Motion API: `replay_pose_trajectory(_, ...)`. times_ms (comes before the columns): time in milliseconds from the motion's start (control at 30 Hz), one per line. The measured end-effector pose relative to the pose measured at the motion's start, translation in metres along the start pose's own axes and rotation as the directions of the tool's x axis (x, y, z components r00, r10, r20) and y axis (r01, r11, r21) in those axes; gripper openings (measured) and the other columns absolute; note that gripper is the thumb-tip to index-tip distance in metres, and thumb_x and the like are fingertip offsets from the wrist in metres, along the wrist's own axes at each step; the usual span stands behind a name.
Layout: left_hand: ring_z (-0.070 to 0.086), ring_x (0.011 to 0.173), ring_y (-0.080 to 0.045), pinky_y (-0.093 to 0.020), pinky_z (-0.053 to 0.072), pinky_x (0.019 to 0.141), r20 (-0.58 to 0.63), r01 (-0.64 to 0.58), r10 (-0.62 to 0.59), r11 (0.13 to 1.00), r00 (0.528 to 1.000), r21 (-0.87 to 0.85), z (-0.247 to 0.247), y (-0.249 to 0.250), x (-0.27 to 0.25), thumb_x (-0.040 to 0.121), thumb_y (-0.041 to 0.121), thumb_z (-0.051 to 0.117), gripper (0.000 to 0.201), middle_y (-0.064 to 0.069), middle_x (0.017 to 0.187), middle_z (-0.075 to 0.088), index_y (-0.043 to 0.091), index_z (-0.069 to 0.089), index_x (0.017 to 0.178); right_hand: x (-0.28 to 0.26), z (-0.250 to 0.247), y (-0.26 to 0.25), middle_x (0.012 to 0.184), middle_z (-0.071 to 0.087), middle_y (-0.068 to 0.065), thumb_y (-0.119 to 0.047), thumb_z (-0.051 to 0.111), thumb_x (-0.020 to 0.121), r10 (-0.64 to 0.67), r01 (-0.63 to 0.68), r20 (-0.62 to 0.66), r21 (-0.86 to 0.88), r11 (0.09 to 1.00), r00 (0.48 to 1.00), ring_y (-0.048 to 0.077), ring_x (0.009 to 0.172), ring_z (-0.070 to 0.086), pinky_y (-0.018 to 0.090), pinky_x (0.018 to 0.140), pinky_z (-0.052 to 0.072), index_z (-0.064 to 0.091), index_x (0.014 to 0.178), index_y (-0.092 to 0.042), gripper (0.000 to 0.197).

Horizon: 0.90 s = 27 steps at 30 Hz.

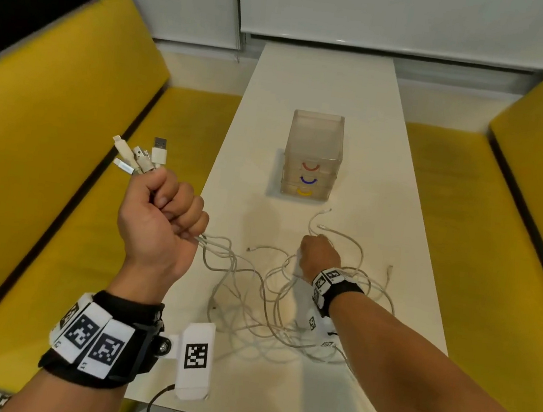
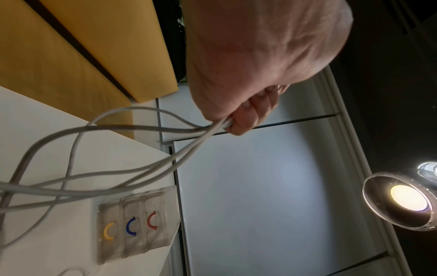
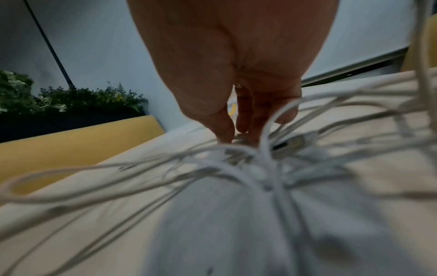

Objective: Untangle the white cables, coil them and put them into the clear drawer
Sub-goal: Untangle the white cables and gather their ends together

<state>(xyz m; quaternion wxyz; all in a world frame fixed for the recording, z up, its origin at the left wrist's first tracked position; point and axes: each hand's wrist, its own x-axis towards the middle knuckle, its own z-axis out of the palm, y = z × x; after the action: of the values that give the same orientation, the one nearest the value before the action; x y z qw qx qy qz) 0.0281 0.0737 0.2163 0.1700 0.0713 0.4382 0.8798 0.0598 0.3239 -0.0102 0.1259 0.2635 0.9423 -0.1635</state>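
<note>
Head view, left hand [image 1: 159, 211]: raised above the left edge of the surface [image 1: 275, 379]; grip is a tight fist round a bundle of white cables [image 1: 251, 293].
Head view, plugs [image 1: 142, 156]: several cable ends with plugs stick up out of the top of the fist; the cords leave the bottom of the fist and run down to the tangle.
Head view, right hand [image 1: 318, 257]: lowered onto the tangle, back of the hand up; fingers hidden, so the grip cannot be told here.
Head view, cables: loose tangle spread on the surface, near the person, some ends lying free toward the drawer unit.
Head view, drawer unit [image 1: 313, 156]: clear, three closed drawers with red, blue and yellow handles; stands on the surface beyond the tangle, apart from it.
Head view, benches [image 1: 63, 150]: yellow, one along each side of the surface.
Left wrist view, left hand [image 2: 255, 65]: fingers [image 2: 246, 119] curled round several cords [image 2: 132, 128], which fan out toward the surface [image 2: 47, 242]; drawer unit [image 2: 137, 229] beyond them.
Right wrist view, right hand [image 3: 224, 65]: fingers [image 3: 243, 115] point down into the cables [image 3: 264, 155]; thumb and fingertips close together at the knot; whether they pinch a cord cannot be told because of blur.
</note>
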Motion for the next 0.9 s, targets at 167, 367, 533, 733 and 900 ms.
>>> replay_pose_trajectory(167, 0.008, 0.044, -0.012, -0.028, 0.007, 0.043, -0.013, -0.016, 0.016, 1.000, 1.000, -0.023, -0.005, 0.010, 0.000, 0.100, 0.022, 0.031, 0.043, 0.008, 0.046, 0.020, 0.023, 0.025, 0.057, -0.012, -0.051, 0.008, 0.119, 0.056, 0.013, -0.017, 0.059, 0.091, -0.003, -0.002, -0.123, -0.039, 0.999, 0.992, 0.034, 0.110, 0.057, 0.042, 0.090, 0.051, 0.066, 0.111, -0.011, 0.022)
replay_pose_trajectory(367, 0.007, 0.045, -0.012, -0.029, 0.006, 0.044, -0.012, -0.018, 0.018, 0.999, 1.000, -0.044, -0.005, 0.009, -0.003, 0.098, 0.022, 0.033, 0.040, 0.007, 0.047, 0.018, 0.022, 0.020, 0.060, -0.054, -0.171, 0.016, 0.068, 0.067, -0.002, -0.009, 0.075, 0.085, -0.057, 0.133, -0.176, 0.455, 0.880, 0.983, 0.006, 0.061, 0.057, 0.024, 0.065, 0.045, 0.075, 0.082, -0.003, 0.006)
replay_pose_trajectory(533, 0.007, 0.044, -0.012, -0.029, 0.005, 0.044, 0.025, -0.035, 0.037, 0.998, 0.999, -0.057, -0.002, 0.012, -0.005, 0.077, 0.029, 0.052, 0.038, 0.007, 0.047, 0.017, 0.022, 0.017, 0.061, -0.101, -0.243, 0.018, 0.074, 0.064, -0.008, -0.016, 0.070, 0.091, -0.014, 0.262, -0.445, 0.500, 0.825, 0.895, 0.001, 0.064, 0.054, 0.008, 0.056, 0.041, 0.071, 0.088, -0.014, 0.004)
replay_pose_trajectory(733, 0.010, 0.042, -0.011, -0.029, 0.007, 0.042, 0.036, -0.062, 0.065, 0.995, 0.997, -0.083, -0.003, 0.022, -0.009, 0.078, 0.031, 0.051, 0.035, 0.007, 0.046, 0.018, 0.023, 0.024, 0.057, -0.119, -0.277, 0.048, 0.079, 0.064, -0.008, -0.018, 0.066, 0.090, 0.206, 0.307, -0.662, 0.571, 0.761, 0.720, 0.004, 0.071, 0.058, 0.017, 0.065, 0.047, 0.068, 0.094, -0.016, 0.005)
replay_pose_trajectory(900, 0.010, 0.043, -0.011, -0.029, 0.007, 0.043, 0.026, -0.076, 0.079, 0.994, 0.997, -0.080, -0.008, 0.026, -0.011, 0.078, 0.030, 0.050, 0.035, 0.007, 0.046, 0.018, 0.022, 0.023, 0.058, -0.124, -0.253, 0.068, 0.077, 0.065, -0.002, -0.017, 0.066, 0.090, 0.212, 0.160, -0.540, 0.560, 0.813, 0.815, 0.009, 0.069, 0.056, 0.025, 0.064, 0.045, 0.071, 0.087, -0.013, 0.006)
